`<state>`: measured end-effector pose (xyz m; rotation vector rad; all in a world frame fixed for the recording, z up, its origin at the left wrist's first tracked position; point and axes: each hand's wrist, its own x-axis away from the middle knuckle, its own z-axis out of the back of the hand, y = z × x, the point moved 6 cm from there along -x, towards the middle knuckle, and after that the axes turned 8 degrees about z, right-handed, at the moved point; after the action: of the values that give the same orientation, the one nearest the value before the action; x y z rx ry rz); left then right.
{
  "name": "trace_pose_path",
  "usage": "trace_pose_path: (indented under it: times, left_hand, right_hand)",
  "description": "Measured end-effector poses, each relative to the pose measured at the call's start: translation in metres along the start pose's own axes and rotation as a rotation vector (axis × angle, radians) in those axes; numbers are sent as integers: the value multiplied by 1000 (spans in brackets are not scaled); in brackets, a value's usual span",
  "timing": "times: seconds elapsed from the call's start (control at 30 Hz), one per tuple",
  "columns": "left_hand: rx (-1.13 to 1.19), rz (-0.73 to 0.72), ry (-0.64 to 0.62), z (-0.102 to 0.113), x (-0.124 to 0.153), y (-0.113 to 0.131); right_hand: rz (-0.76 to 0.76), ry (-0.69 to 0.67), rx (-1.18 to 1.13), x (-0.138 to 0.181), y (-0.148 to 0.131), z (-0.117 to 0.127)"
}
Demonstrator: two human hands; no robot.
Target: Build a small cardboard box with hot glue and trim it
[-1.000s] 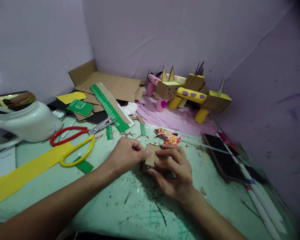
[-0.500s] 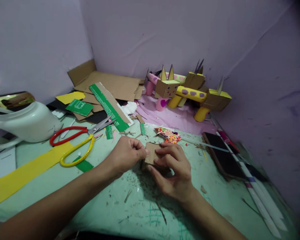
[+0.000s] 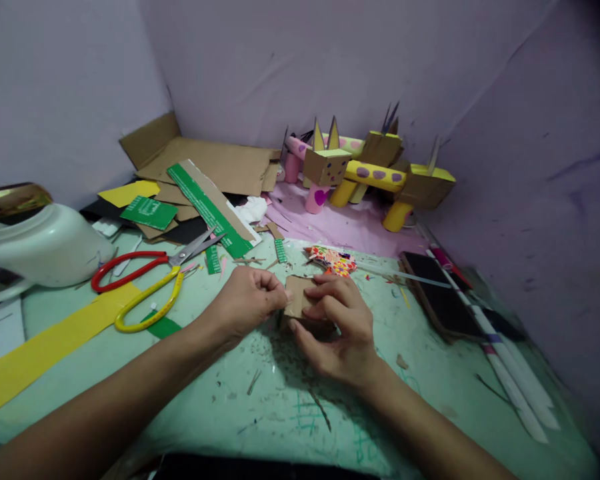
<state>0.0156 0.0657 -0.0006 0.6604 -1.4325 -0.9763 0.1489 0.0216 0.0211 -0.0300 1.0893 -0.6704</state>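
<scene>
A small brown cardboard box (image 3: 297,299) rests on the green table covering in front of me. My right hand (image 3: 344,327) grips it from the right, with the thumb along its near side and the fingers curled over the top. At the box's upper left edge, my left hand (image 3: 253,299) is closed in a pinch, thumb against index finger. Whatever sits between those fingertips is hidden. Just behind the box lies a flower-patterned glue gun (image 3: 333,259), with a translucent glue stick (image 3: 405,275) trailing to the right.
Scissors (image 3: 167,267) with red and yellow handles lie left, near a yellow paper strip (image 3: 55,347) and a pale jug (image 3: 55,247). Cardboard sheets (image 3: 220,163) are piled behind. Painted cardboard animals (image 3: 375,175) stand at the back. A phone (image 3: 440,297) and white markers (image 3: 515,380) lie right.
The whole view has shifted slightly, so everything appears a little further left and up. Both hands keep the same hold at the box.
</scene>
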Motion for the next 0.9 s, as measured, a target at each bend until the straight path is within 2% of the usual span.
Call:
trace_pose_path:
  times: [0.3,0.47,0.53,0.63,0.7,0.8,0.9]
  left_hand:
    - [4,5,1,0,-1,-2]
    - [-6,-4,-52,0,-4,-7]
    - [-88,-69,-40,6,-6,-5]
    - [-188,-262,38,20,-6,3]
    - [-196,-348,-54,18,-4,4]
    - [-179,-377,-312,3,-3,-1]
    - [-96,-348,-354,-4,-7,-6]
  right_hand:
    - [-36,18,-21,2,4,0]
    - [-36,18,-36,2,7,2]
    - [-50,11,-36,1,8,2]
    - [-71,7,-43,-1,10,3]
    - [-61,11,-51,-1,11,3]
    - [-44,33,-44,-1,12,5]
    - [-26,44,-37,0,12,6]
